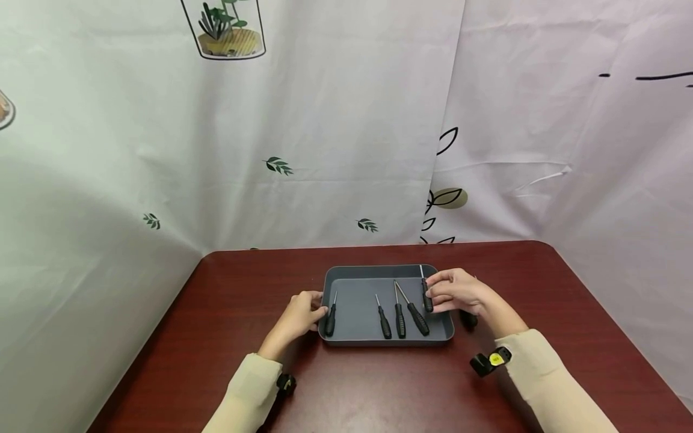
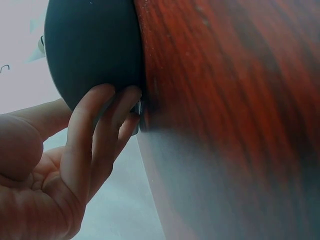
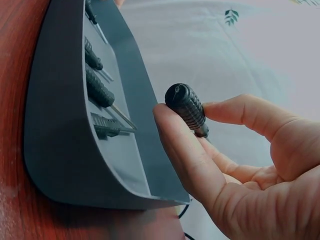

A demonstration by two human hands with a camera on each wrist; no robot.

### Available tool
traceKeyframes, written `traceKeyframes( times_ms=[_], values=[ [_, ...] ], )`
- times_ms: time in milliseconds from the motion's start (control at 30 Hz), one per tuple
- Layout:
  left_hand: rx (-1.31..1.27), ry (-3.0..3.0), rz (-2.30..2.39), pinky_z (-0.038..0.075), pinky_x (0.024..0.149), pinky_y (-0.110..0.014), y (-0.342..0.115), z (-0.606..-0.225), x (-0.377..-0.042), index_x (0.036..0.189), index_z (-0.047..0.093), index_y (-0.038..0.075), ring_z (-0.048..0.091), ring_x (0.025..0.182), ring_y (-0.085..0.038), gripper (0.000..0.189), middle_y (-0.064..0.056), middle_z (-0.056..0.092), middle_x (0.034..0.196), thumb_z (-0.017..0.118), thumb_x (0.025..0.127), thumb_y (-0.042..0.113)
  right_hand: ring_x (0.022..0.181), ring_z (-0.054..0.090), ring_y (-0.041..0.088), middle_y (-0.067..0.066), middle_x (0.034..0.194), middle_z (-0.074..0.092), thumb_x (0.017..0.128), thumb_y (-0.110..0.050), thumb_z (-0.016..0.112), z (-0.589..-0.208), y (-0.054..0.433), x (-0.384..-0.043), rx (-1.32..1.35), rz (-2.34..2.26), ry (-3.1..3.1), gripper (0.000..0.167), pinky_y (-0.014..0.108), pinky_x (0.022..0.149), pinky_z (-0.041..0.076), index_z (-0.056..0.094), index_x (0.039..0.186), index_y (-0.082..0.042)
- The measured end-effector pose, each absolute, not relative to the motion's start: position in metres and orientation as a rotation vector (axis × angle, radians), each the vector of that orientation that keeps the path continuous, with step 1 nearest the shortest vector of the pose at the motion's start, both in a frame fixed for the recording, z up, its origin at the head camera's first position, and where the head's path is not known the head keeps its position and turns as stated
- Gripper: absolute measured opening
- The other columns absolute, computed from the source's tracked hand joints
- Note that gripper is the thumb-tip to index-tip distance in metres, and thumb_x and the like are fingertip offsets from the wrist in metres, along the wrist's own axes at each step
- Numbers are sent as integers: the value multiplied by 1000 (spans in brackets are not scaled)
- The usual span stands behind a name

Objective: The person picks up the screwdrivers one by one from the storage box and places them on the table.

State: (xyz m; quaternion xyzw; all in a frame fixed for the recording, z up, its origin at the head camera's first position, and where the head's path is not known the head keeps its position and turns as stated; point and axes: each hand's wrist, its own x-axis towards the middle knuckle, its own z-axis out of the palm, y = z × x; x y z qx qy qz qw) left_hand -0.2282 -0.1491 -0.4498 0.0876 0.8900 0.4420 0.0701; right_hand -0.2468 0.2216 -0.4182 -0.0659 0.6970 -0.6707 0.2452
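While a white cloth point(image 1: 346, 120) printed with leaf sprigs hangs behind and to both sides, a reddish-brown wood-grain bench point(image 1: 390, 394) spreads below it, its far corners rounded. On the bench, toward the far edge, sits a grey rectangular tray point(image 1: 357, 310) with low walls. The person's hands are well apart, one at each end of it: the left hand point(image 1: 298, 314) grips the left wall, thumb at the rim and fingers against the outside; the right hand point(image 1: 457, 291) pinches the black handle of a held screwdriver point(image 1: 426, 299) over the right end, its shaft pointing to the far side. Four other screwdrivers point(image 1: 400, 320) lie inside, handles toward the person: a lone driver point(image 1: 331, 322) along the left wall, and three right of the middle, two with shafts meeting near the tips.
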Motion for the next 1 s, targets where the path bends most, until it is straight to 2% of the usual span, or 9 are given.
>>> traceKeyframes(
  times_ms=[733,1000],
  values=[
    [267,2670,1319,61,56,-32,-149,-450,-229,135,53,-14,71,77,-24,43,-21,68,104,64,96,-1,80,67,18,9,89,64,91,2,60,-418,231,-243,-137,-1846,1901,37,42,78,61,48,123,16],
    [258,2654,1341,61,56,-33,-149,-451,-228,134,53,-13,71,78,-24,43,-21,68,104,64,95,-1,82,66,18,9,92,65,92,0,59,-417,240,-241,-159,-1849,1901,35,40,79,61,48,123,15]
  ],
)
